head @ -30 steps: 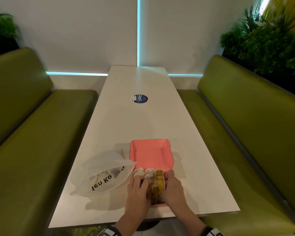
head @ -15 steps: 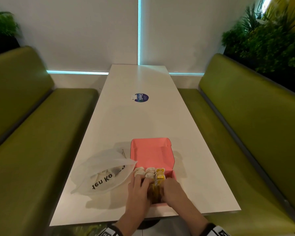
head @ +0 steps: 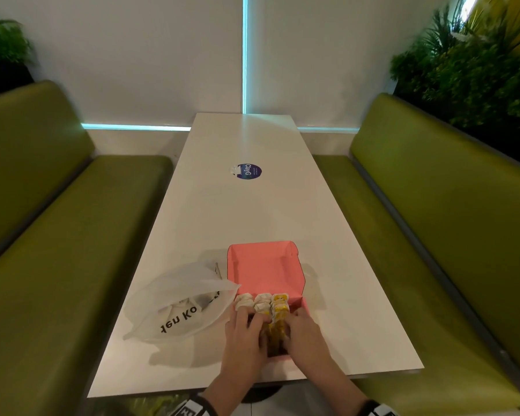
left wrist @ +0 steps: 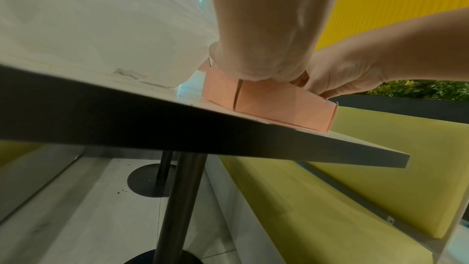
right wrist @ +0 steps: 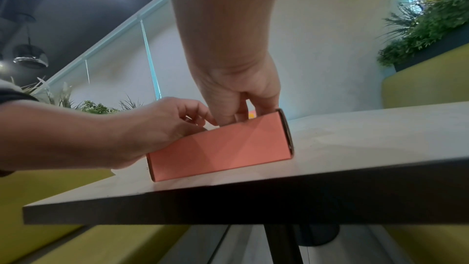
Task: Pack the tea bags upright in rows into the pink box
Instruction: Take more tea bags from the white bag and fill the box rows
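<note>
The box (head: 264, 268) sits on the bench (head: 252, 205), lid back; three rows of tea bags (head: 263, 303) stand inside; both hands (head: 243, 334) reach in, their grip hidden; the bag (head: 180, 304) seemingly holds more.

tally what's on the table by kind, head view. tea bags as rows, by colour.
pink box: 1, lid open
white plastic bag: 1
round blue sticker: 1
white tea bag rows: 2
yellow tea bag rows: 1
hands in the box: 2, left hand and right hand
Total: 8. Bags per row hidden by the hands.
</note>
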### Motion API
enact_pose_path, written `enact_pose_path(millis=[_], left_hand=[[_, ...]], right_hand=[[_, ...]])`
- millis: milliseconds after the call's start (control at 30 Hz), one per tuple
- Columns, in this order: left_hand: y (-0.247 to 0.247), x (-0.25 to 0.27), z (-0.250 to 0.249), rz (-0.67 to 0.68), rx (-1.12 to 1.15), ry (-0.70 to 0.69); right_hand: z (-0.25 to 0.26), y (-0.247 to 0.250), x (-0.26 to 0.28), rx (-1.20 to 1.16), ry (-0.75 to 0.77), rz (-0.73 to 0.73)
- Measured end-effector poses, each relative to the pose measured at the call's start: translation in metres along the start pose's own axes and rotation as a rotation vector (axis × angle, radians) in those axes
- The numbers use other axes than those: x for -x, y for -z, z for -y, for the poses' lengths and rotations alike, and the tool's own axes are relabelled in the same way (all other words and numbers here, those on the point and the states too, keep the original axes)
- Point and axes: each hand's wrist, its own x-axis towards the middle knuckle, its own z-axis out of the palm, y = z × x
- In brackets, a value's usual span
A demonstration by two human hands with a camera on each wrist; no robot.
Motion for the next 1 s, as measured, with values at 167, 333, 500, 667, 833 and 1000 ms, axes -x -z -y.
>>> enact_pose_path(millis=[167,333,500,667,833,1000], left_hand=[[-0.003,0.000,0.004,0.008,0.012,-0.004],[-0.002,-0.001,0.004,0.009,0.005,-0.013],[0.003,-0.001,0.003,-0.009,0.041,-0.028],[0.039,-0.001,-0.005,-0.213,0.173,-0.072],[0.101,0.006,0.017,-0.488,-0.145,0.042],[0.132,0.010,0.052,-0.206,-0.362,0.448]], right_hand=[[0.003,0.002,-0.002,0.083,-0.018,0.029],[0.003,-0.001,-0.002,0.013,-0.037,0.008],[0.001,0.005,0.000,-0.059,-0.045,0.015],[0.014,0.029,0.006,0.028,0.009,-0.015],[0.052,0.039,0.006,-0.084,0.275,-0.050],[0.114,0.011,-0.011,-0.094,0.526,0.159]])
